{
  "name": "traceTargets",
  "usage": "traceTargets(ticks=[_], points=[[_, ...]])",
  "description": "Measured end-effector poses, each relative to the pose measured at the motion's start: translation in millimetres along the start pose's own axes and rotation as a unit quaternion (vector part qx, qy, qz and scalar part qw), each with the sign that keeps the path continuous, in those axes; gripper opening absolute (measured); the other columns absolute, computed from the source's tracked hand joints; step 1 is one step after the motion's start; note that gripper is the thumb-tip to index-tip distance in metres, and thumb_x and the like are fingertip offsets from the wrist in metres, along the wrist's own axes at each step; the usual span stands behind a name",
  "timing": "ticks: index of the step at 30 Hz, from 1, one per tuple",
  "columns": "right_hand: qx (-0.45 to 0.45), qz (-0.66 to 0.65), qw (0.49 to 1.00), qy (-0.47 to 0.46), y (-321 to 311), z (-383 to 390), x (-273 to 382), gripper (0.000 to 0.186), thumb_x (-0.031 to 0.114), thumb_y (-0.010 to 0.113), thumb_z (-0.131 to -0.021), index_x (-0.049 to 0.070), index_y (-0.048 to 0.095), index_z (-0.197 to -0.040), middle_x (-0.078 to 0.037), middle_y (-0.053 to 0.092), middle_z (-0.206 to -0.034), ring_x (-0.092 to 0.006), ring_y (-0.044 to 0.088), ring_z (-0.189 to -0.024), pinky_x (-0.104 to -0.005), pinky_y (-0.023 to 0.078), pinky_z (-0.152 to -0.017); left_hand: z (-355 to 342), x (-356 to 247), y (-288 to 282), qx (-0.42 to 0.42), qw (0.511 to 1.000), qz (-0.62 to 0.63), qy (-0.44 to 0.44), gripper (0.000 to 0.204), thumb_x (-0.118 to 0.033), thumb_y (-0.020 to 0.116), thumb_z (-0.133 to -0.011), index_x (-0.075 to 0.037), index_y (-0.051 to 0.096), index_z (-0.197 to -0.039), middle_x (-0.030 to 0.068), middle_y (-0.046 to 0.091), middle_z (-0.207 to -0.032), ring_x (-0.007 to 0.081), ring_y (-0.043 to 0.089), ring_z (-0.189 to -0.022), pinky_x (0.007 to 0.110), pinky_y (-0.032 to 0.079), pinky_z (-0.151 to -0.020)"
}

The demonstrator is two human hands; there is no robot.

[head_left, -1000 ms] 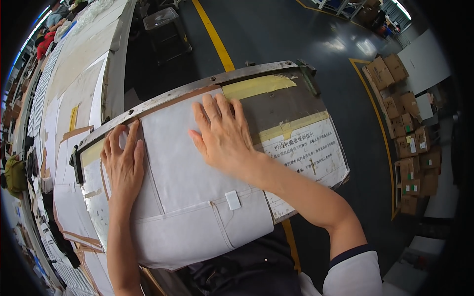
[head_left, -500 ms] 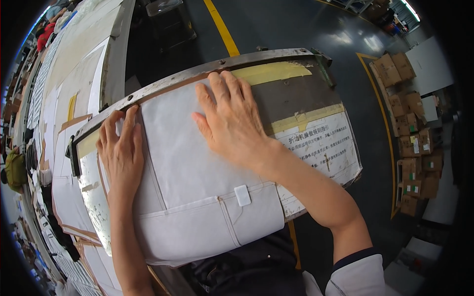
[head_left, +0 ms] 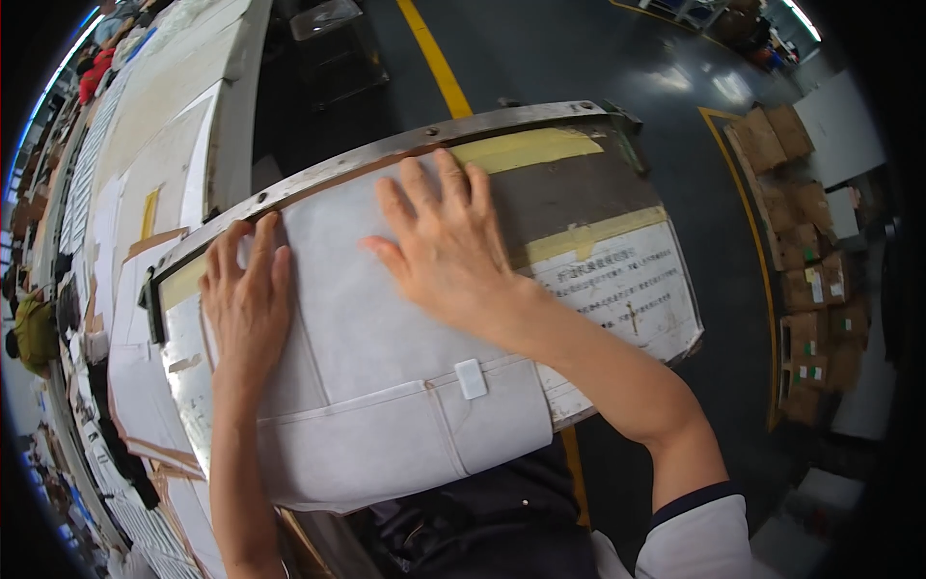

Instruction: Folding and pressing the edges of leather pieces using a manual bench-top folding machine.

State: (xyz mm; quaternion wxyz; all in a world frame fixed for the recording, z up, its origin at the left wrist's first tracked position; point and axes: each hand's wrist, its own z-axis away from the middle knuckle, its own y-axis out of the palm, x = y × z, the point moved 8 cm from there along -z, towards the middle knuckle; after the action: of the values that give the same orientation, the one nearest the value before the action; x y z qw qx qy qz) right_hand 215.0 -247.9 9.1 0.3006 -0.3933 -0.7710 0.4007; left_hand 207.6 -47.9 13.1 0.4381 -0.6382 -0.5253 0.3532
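Observation:
A white sheet of fabric-like material [head_left: 376, 318] with stitched seams lies over a flat machine bed, its far edge against a metal bar [head_left: 338, 162]. A small white square tab [head_left: 471, 379] sits on its near part, and the near end curves down toward me. My left hand [head_left: 249, 294] rests on the sheet's left side, fingers apart, fingertips close to the bar. My right hand [head_left: 449, 251] lies palm down on the middle of the sheet with fingers spread, fingertips at its far edge. Neither hand grips anything.
Yellow tape [head_left: 531, 147] and a printed paper sheet [head_left: 627, 285] cover parts of the bed at right. Left of it stands a long work table [head_left: 145, 125] with white and brown pieces. Cardboard boxes [head_left: 801, 241] are stacked at far right beyond a yellow floor line [head_left: 752, 212].
The view has shifted slightly. My right hand's fingertips have drawn back a little from the bar. My left hand stays near the sheet's left edge.

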Motion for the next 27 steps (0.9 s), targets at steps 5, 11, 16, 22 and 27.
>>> traceTargets(ticks=[5, 11, 16, 22, 27], points=[[0.008, 0.015, 1.0, -0.013, -1.6, -2.8, 2.6, 0.061, 0.047, 0.06, -0.102, -0.001, 0.06, -0.139, -0.028, 0.054, -0.141, -0.0524, 0.046, -0.133, -0.0656, 0.033, -0.11, -2.6, -4.5, -9.6, -0.008, 1.0, 0.003, -0.005, 0.038, -0.023, 0.063, -0.104, -0.015, 0.064, -0.141, 0.0126, 0.059, -0.134, 0.0328, 0.057, -0.127, 0.047, 0.047, -0.103], [0.04, 0.021, 0.999, 0.003, 3.6, -4.3, -1.4, 0.062, 0.052, 0.054, -0.105, 0.002, 0.058, -0.142, -0.026, 0.053, -0.144, -0.0489, 0.047, -0.132, -0.0621, 0.033, -0.109, -0.7, -7.1, -5.3, -0.032, 0.999, 0.019, 0.005, 0.038, -0.024, 0.062, -0.104, -0.011, 0.066, -0.14, 0.0135, 0.058, -0.133, 0.0335, 0.056, -0.126, 0.049, 0.045, -0.106], [0.03, 0.029, 0.999, 0.0, 2.2, -7.5, 0.6, 0.06, 0.05, 0.055, -0.105, 0.002, 0.058, -0.142, -0.026, 0.053, -0.142, -0.0457, 0.048, -0.127, -0.0604, 0.033, -0.108, 6.3, -5.9, -5.1, -0.008, 0.999, 0.042, 0.015, 0.052, -0.043, 0.055, -0.106, -0.01, 0.061, -0.146, 0.019, 0.053, -0.14, 0.0386, 0.048, -0.134, 0.051, 0.04, -0.113], [0.015, 0.025, 1.0, -0.003, 4.3, -7.6, -0.9, 0.056, 0.045, 0.059, -0.103, 0.003, 0.06, -0.14, -0.026, 0.054, -0.138, -0.044, 0.047, -0.125, -0.0599, 0.034, -0.106, 10.7, -4.0, -3.9, -0.025, 0.998, 0.054, -0.001, 0.053, -0.047, 0.052, -0.107, -0.014, 0.061, -0.146, 0.0182, 0.052, -0.142, 0.0376, 0.047, -0.135, 0.051, 0.04, -0.114], [0.023, 0.019, 1.0, -0.005, 1.6, -7.9, 0.3, 0.054, 0.043, 0.06, -0.103, 0.002, 0.06, -0.139, -0.027, 0.054, -0.136, -0.0452, 0.047, -0.125, -0.0607, 0.034, -0.105, 8.1, -8.0, -5.7, -0.051, 0.996, 0.073, -0.013, 0.046, -0.041, 0.054, -0.106, -0.014, 0.063, -0.142, 0.0182, 0.054, -0.139, 0.0372, 0.047, -0.135, 0.053, 0.035, -0.116]])
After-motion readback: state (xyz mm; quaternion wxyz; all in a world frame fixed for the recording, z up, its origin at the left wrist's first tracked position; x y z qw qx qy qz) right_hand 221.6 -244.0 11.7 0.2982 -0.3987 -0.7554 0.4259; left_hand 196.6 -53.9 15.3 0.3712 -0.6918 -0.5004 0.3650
